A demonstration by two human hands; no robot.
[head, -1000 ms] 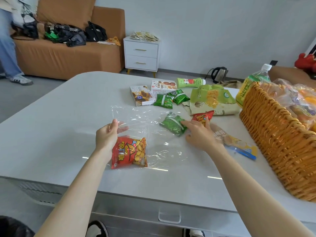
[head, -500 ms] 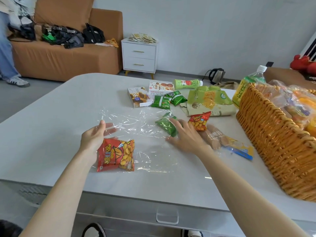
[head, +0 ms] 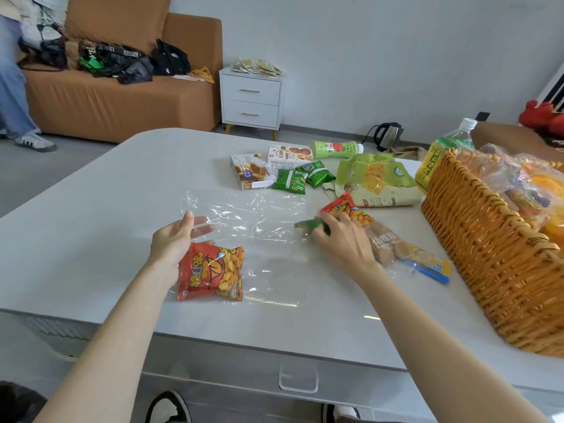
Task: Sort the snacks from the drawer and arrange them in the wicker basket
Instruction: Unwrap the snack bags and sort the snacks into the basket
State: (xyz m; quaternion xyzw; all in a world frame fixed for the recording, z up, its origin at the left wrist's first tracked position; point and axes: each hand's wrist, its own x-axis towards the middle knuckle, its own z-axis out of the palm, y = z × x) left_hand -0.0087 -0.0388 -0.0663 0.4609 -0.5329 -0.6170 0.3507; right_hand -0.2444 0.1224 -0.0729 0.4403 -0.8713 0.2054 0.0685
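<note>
A clear plastic bag (head: 244, 227) lies flat on the grey table (head: 91, 239), with a red-orange cracker packet (head: 212, 274) inside its near end. My left hand (head: 177, 239) rests open at the bag's left edge, fingers partly under the film. My right hand (head: 341, 239) is closed on a small green snack packet (head: 311, 225) at the bag's right edge. Just past it lie a second red cracker packet (head: 348, 210) and a clear roll of round brown biscuits (head: 396, 250). The wicker basket (head: 494, 264) stands at the right with wrapped snacks in it.
Farther back lie two more green packets (head: 290, 181), two snack boxes (head: 250, 170), a green tube (head: 335, 149), a large pale-green pouch (head: 378, 181) and a drink bottle (head: 439, 157). A drawer handle (head: 297, 380) shows under the table's front. A sofa, nightstand and a standing person are behind.
My right hand has closed on the green packet and gathered it up at the bag's right edge. My left hand has stayed at the bag's left edge.
</note>
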